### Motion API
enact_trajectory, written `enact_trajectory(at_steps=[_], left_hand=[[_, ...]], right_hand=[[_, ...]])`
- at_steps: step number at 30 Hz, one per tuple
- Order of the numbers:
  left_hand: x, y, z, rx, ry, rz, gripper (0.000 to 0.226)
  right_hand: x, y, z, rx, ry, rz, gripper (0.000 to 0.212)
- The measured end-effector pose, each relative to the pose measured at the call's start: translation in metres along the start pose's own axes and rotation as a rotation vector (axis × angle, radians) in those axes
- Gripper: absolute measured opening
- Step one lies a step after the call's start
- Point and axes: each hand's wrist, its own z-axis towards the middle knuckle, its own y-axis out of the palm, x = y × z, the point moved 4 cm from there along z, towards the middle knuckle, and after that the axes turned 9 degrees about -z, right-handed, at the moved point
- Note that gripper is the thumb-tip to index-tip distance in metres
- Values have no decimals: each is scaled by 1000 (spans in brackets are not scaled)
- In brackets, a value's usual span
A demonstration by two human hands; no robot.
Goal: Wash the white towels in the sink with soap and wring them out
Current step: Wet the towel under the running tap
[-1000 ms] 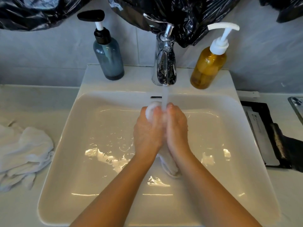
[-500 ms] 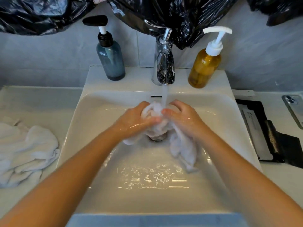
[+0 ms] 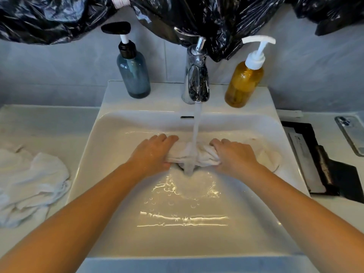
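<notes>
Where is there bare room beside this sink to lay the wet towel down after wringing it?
Bare pale counter lies beyond the crumpled white towel heap, left of the white ceramic sink. The ledge between the blue-grey pump bottle and chrome tap is narrow. The right side is crowded: black tray, silver phone.

A towel (image 3: 178,152) lies in the sink (image 3: 110,174) under the faucet (image 3: 197,81). One bottle (image 3: 134,75) stands left of it, another bottle (image 3: 243,83) right.

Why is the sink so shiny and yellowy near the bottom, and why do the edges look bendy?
In the head view, light bounces off the wet sink, making bright streaks and a yellowy glow; the wide-angle lens bends the counter edges; the running water smears into a blur over the towel.
</notes>
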Motion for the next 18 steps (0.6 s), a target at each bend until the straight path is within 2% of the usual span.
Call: enact_trajectory(at_steps=[2,5,8,11,15,18], left_hand=[[1,-6,-2,75,28,-55,71],[11,-20,-10,252,178,-100,68],[30,-27,-15,300,270,-181,67],[44,-31,-7,288,180,-354,71],[53,-33,4,250,36,-575,74],[63,-33,10,192,-9,-740,69]], right_hand=[[1,4,1,5,18,-12,44],[10,1,-1,28,79,56,30],[30,-4,-14,166,181,164,26],[48,-6,-28,301,297,357,30],[65,-5,-28,242,376,702,26],[78,-8,-29,280,424,881,18]])
